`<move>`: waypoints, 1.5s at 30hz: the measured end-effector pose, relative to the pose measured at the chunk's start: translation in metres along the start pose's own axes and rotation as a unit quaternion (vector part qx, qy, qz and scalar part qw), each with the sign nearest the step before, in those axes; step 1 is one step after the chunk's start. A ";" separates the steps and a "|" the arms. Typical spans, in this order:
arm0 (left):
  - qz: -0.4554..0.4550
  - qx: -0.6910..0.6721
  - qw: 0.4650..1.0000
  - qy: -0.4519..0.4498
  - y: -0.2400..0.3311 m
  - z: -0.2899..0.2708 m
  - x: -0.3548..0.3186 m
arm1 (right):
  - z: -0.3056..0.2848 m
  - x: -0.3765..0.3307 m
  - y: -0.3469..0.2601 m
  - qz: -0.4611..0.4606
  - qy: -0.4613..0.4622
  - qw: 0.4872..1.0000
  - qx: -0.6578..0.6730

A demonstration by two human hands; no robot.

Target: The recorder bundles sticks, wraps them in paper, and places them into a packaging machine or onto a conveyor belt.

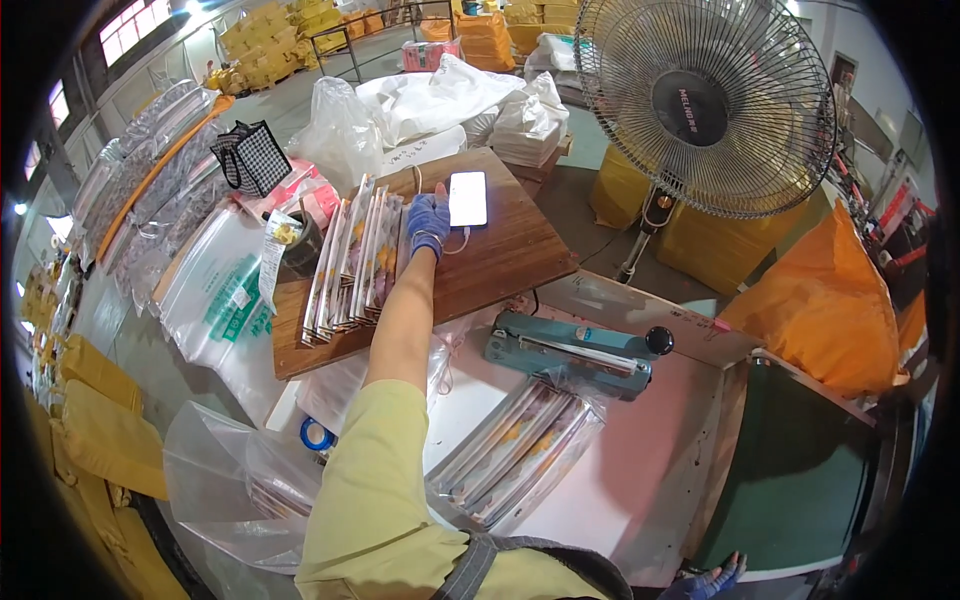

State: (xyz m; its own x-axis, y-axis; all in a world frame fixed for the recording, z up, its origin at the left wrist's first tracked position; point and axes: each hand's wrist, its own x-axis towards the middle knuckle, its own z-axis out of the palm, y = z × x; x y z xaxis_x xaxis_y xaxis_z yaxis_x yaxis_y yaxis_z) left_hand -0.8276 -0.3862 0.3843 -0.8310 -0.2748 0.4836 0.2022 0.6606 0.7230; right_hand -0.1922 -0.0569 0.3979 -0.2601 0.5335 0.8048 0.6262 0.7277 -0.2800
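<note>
My left hand (428,218), in a blue glove with bare fingertips, reaches onto a brown wooden board. Its fingers are curled between a lit phone (467,199) and a row of flat, printed packs (350,265) standing on edge; whatever they may hold is hidden. A white cable runs from the phone. Low at the right, my right hand (715,580), also gloved, rests with fingers stretched by the lower edge of a dark green panel (790,470). Nearer my body, a clear bag of similar packs (520,450) lies in front of a blue-green hand sealer (570,352) with a black knob.
A large stand fan (690,108) rises at the far right beside an orange sack (825,305). Clear plastic bags (235,480) and a blue tape roll (316,434) are at the left. A dark cup-like container (300,250) stands by the board's left edge. Yellow bundles (270,40) fill the background.
</note>
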 end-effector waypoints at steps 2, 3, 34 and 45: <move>-0.007 -0.020 1.000 0.003 0.002 0.001 -0.002 | 0.000 0.000 0.001 -0.004 -0.003 1.000 -0.003; -0.014 -0.038 0.999 0.006 0.003 0.001 -0.003 | 0.000 0.000 0.001 -0.010 0.002 1.000 0.001; 0.038 0.120 0.981 -0.148 0.037 -0.027 -0.015 | -0.001 0.002 -0.004 0.011 0.002 1.000 -0.011; 0.052 0.118 0.977 -0.169 0.042 -0.028 -0.017 | 0.002 0.001 0.001 -0.016 0.019 1.000 -0.017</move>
State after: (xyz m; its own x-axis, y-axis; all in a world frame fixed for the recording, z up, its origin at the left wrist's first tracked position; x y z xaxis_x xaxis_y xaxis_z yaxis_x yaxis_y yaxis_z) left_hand -0.7902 -0.3734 0.4198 -0.9441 0.0225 0.3290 0.2028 0.8263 0.5255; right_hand -0.1931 -0.0555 0.3975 -0.2530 0.4937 0.8320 0.6434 0.7281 -0.2363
